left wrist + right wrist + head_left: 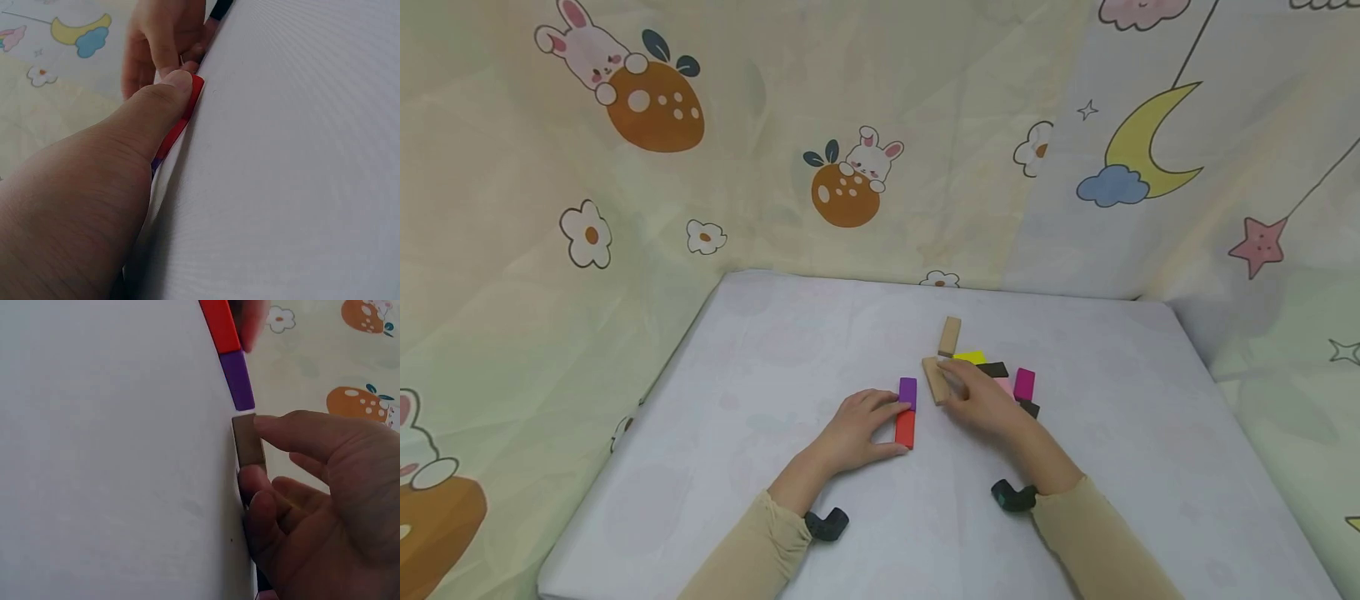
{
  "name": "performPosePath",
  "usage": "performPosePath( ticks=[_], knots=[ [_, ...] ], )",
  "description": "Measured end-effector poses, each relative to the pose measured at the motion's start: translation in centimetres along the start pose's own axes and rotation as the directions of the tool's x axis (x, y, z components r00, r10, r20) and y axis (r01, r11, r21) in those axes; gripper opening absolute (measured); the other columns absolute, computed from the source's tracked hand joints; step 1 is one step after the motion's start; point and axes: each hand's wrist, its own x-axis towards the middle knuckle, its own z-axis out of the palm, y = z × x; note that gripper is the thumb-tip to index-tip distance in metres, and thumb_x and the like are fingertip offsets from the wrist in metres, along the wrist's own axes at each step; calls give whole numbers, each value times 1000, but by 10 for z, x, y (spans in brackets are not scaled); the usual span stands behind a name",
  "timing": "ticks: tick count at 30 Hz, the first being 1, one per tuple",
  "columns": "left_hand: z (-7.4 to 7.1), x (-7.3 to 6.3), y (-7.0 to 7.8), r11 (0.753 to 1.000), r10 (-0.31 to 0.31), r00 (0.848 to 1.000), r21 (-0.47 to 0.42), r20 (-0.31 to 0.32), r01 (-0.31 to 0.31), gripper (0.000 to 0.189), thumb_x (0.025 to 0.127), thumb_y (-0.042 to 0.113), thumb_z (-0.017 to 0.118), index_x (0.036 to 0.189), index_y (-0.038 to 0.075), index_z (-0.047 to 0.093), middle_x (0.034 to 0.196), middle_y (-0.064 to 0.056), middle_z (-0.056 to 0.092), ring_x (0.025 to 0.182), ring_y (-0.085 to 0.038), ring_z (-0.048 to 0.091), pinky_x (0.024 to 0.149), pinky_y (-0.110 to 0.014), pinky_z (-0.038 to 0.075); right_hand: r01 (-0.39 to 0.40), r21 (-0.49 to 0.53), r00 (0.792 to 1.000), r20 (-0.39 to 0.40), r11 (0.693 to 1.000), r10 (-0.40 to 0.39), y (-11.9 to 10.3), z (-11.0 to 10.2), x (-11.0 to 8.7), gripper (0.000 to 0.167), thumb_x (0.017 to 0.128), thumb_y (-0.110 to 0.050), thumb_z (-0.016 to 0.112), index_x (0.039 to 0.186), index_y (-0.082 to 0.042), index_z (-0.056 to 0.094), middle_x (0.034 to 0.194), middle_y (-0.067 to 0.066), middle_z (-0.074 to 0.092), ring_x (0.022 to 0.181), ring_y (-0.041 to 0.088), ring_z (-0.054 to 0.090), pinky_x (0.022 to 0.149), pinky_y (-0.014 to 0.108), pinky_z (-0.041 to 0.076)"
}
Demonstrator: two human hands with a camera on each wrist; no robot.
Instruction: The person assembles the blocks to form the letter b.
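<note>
In the head view, a purple block and a red block lie end to end. My left hand pinches the red block, its thumb at the near end and a fingertip by the joint with the purple one. To the right, my right hand holds a plain wooden block, tilted slightly on the tabletop. The right wrist view shows the thumb at one end of this wooden block and a finger at the other. A narrow gap parts it from the purple block.
Beyond the right hand lies another wooden block. Around that hand are a yellow block, a black block, a partly hidden pink block, a magenta block and a dark block. Patterned cloth surrounds the white table.
</note>
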Motion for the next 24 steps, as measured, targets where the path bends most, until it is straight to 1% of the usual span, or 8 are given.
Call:
performPosePath(
  ticks=[2,4,6,9,11,17,24],
  knots=[
    [0,0,0,1000,1,1000,-4,-2,-1,71,87,74,52,148,39,43,151,5,45,141,-20,38,120,-46,28,42,4,997,64,999,-43,2,-6,5,74,90,-30,72,153,-35,34,161,-1,31,142,28,40,107,52,46],
    [0,0,0,1000,-1,1000,-7,-1,1,71,87,74,52,148,39,43,151,6,45,141,-20,38,120,-46,28,69,3,991,115,998,-69,2,-10,10,80,89,-28,73,155,-36,29,163,-2,26,148,28,31,109,53,44],
    [0,0,0,1000,-4,1000,-7,2,4,71,87,75,51,148,40,42,151,6,44,141,-20,38,120,-45,28,86,-14,985,150,996,-83,3,-13,15,83,88,-28,74,156,-35,28,164,-2,25,148,28,29,108,53,45],
    [0,0,0,1000,-4,1000,-4,3,4,71,87,75,51,148,40,42,151,7,44,141,-19,38,120,-45,28,103,-30,979,179,994,-96,2,-15,20,84,87,-27,75,156,-31,28,164,0,25,149,29,28,108,52,46],
    [-1,0,0,1000,0,1000,-2,-1,0,70,87,74,51,148,39,43,150,6,45,141,-19,38,120,-46,28,102,-42,979,181,994,-92,2,-15,22,83,86,-29,76,156,-30,30,163,2,26,148,30,29,107,53,45],
    [-1,1,1,1000,-2,1000,3,5,2,70,87,74,52,148,40,42,151,6,45,141,-20,38,120,-47,29,68,-47,985,162,997,-60,3,-12,22,82,83,-35,78,153,-32,35,162,6,24,147,33,30,104,53,48],
    [0,1,0,1000,-3,1000,3,9,3,70,87,74,52,148,40,42,150,6,45,141,-20,38,120,-47,29,72,-50,987,145,996,-64,6,-12,20,79,85,-35,76,153,-30,36,163,1,26,148,30,30,110,55,42]
  ],
)
